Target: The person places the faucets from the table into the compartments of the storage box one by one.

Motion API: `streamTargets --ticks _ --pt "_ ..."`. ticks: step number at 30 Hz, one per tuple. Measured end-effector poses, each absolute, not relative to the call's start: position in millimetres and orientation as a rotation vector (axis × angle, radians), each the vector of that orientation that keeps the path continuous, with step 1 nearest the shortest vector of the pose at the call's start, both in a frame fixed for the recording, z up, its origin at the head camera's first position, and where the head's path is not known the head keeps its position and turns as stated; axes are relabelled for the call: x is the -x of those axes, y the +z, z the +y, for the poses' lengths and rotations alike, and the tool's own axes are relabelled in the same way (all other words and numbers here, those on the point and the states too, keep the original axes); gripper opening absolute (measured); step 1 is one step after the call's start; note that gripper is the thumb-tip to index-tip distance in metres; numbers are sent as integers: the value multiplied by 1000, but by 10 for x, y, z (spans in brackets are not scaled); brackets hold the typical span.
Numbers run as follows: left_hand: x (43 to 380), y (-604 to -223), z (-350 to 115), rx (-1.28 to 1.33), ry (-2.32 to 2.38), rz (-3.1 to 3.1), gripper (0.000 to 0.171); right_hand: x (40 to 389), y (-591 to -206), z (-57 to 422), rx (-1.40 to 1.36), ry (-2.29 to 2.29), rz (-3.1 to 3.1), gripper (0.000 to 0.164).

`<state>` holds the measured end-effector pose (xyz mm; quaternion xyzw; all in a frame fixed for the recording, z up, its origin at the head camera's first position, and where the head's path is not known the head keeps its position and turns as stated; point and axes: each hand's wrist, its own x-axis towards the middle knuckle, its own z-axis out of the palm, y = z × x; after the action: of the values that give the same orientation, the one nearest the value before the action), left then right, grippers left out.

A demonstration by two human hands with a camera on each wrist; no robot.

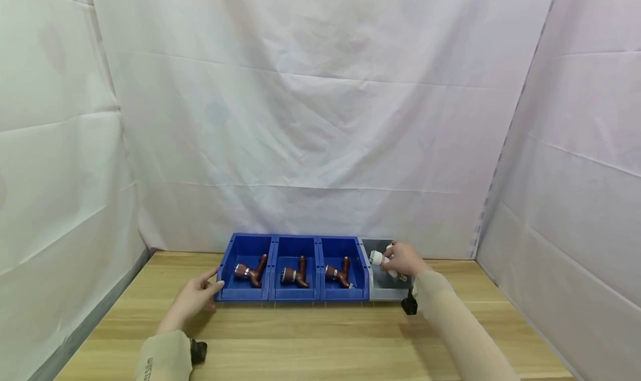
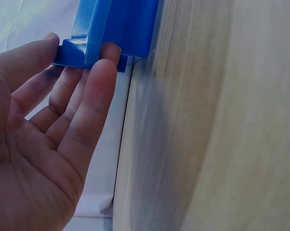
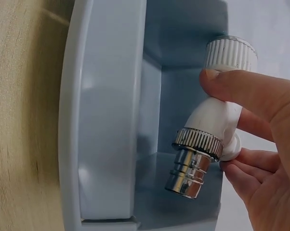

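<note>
My right hand (image 1: 405, 258) holds a white valve (image 3: 215, 115) with a ribbed white knob and a chrome hose end, thumb and fingers pinching its body. The valve is over the grey bin (image 3: 111, 110), at the right end of the row. At the opposite end, my left hand (image 1: 192, 297) grips the front left corner of a blue bin (image 2: 89, 45) between thumb and fingers. Three brown valves with silver bands lie in the blue bins: the left valve (image 1: 252, 272), the middle valve (image 1: 296, 274) and the right valve (image 1: 340, 273).
Three blue bins and the grey one stand side by side on a wooden table (image 1: 310, 342), close to the white cloth backdrop (image 1: 310, 119). White cloth also hangs on both sides. A black device (image 1: 198, 351) is strapped at the left wrist.
</note>
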<state>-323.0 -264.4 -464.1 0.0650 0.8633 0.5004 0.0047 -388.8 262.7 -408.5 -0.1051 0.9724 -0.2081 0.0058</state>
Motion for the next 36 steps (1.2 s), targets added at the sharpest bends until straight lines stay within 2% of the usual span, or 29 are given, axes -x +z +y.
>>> streamTargets --ticks 36 --pt "3253 -4673 -2646 -179 1618 2660 60 3903 -4138 2601 332 -631 3063 9"
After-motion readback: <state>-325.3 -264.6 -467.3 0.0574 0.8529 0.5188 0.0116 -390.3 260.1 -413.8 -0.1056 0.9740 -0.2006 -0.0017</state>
